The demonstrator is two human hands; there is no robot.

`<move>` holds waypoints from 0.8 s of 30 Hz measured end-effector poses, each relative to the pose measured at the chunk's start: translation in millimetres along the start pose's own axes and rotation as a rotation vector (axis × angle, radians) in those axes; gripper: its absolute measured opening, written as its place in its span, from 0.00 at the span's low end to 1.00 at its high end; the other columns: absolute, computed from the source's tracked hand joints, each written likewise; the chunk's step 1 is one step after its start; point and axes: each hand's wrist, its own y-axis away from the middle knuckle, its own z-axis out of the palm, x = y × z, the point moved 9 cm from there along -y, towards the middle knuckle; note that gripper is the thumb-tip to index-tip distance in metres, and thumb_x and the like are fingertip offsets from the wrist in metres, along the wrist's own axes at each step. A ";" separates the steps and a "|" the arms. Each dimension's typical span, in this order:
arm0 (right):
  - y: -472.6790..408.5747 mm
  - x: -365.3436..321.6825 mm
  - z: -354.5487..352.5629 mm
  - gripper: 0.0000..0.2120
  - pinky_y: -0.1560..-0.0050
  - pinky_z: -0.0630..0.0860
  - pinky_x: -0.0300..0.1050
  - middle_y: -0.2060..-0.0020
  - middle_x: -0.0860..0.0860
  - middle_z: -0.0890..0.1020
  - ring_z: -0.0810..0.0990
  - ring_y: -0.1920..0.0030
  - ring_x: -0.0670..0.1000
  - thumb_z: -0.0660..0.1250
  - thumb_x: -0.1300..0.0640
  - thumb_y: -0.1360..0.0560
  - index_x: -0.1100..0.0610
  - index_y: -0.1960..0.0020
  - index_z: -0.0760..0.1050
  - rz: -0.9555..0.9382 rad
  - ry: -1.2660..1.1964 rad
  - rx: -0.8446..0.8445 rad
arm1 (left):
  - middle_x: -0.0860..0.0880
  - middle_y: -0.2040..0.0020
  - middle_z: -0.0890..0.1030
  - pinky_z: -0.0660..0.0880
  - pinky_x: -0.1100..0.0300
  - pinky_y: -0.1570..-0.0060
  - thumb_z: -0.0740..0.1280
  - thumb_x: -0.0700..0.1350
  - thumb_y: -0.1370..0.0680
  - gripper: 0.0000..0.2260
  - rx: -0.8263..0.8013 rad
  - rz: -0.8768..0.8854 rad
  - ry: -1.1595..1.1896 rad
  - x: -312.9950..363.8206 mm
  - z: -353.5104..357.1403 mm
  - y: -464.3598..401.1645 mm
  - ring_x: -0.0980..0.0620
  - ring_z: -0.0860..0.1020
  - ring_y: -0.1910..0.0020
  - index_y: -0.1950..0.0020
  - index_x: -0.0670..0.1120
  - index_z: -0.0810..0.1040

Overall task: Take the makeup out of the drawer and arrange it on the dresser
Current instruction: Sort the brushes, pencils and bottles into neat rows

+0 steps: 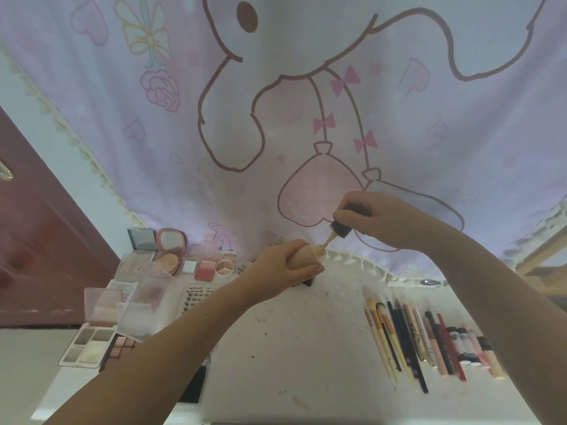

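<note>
We find a beige foundation bottle (302,256) held above the back of the dresser top (306,348), gripped round its body by the left hand (282,266). The right hand (365,220) pinches the dark cap (340,230), whose applicator tip sits at the bottle mouth; cap and bottle are not yet joined.

In our judgement the step in hand is closing this bottle before placing it. The next move calls for seating the cap squarely, then choosing a spot among the items already laid out: palettes (92,348) and compacts (170,250) at left, a row of brushes and pencils (408,342) at right.

The drawer is not in view. A dark object beneath the left hand is largely hidden, and the printed curtain (276,118) covers whatever stands behind the dresser.
</note>
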 end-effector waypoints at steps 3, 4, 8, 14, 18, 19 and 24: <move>0.1 2.8 -5.3 0.10 0.73 0.68 0.28 0.62 0.36 0.83 0.75 0.72 0.39 0.59 0.45 0.23 0.47 0.56 0.75 0.018 -0.057 0.034 | 0.55 0.59 0.80 0.77 0.61 0.62 0.69 0.57 0.27 0.09 -0.003 0.004 0.007 -1.6 -0.9 0.7 0.60 0.76 0.65 0.50 0.57 0.77; -0.1 4.9 -6.5 0.10 0.75 0.66 0.27 0.61 0.39 0.84 0.73 0.73 0.39 0.59 0.45 0.23 0.48 0.56 0.76 0.027 -0.071 0.042 | 0.57 0.60 0.80 0.76 0.63 0.63 0.69 0.57 0.27 0.08 0.000 0.006 0.013 -2.3 -1.5 1.4 0.62 0.76 0.66 0.51 0.57 0.77; -0.7 15.9 -4.2 0.11 0.76 0.65 0.29 0.58 0.50 0.84 0.69 0.75 0.41 0.59 0.46 0.22 0.49 0.55 0.76 0.066 -0.087 0.038 | 0.59 0.62 0.79 0.73 0.69 0.68 0.70 0.57 0.28 0.07 0.010 0.004 0.011 -4.8 -2.1 3.4 0.65 0.75 0.67 0.52 0.60 0.76; 1.3 27.9 3.4 0.12 0.76 0.65 0.33 0.55 0.58 0.83 0.69 0.72 0.47 0.59 0.46 0.22 0.52 0.53 0.76 0.120 -0.137 0.035 | 0.55 0.57 0.80 0.77 0.61 0.63 0.70 0.58 0.27 0.15 0.023 -0.033 -0.016 -12.4 -1.8 4.0 0.63 0.76 0.64 0.44 0.54 0.76; 3.6 35.4 6.6 0.12 0.76 0.65 0.32 0.55 0.60 0.83 0.68 0.72 0.48 0.59 0.48 0.22 0.54 0.53 0.76 0.141 -0.143 0.032 | 0.54 0.56 0.80 0.79 0.56 0.59 0.69 0.59 0.28 0.18 0.030 -0.035 -0.026 -14.9 -1.7 3.8 0.58 0.77 0.62 0.42 0.54 0.76; 3.8 36.8 5.8 0.12 0.76 0.65 0.32 0.55 0.60 0.82 0.68 0.72 0.47 0.59 0.48 0.22 0.55 0.52 0.76 0.146 -0.141 0.034 | 0.54 0.57 0.80 0.78 0.55 0.59 0.69 0.60 0.29 0.17 0.034 -0.025 -0.025 -14.7 -1.5 3.9 0.58 0.77 0.62 0.43 0.54 0.76; 5.3 37.3 -2.3 0.12 0.78 0.63 0.31 0.58 0.60 0.82 0.66 0.76 0.44 0.60 0.49 0.22 0.55 0.53 0.77 0.153 -0.158 0.050 | 0.53 0.58 0.80 0.78 0.55 0.60 0.67 0.66 0.33 0.18 0.051 -0.031 -0.022 -17.8 -1.4 4.1 0.55 0.78 0.62 0.49 0.58 0.75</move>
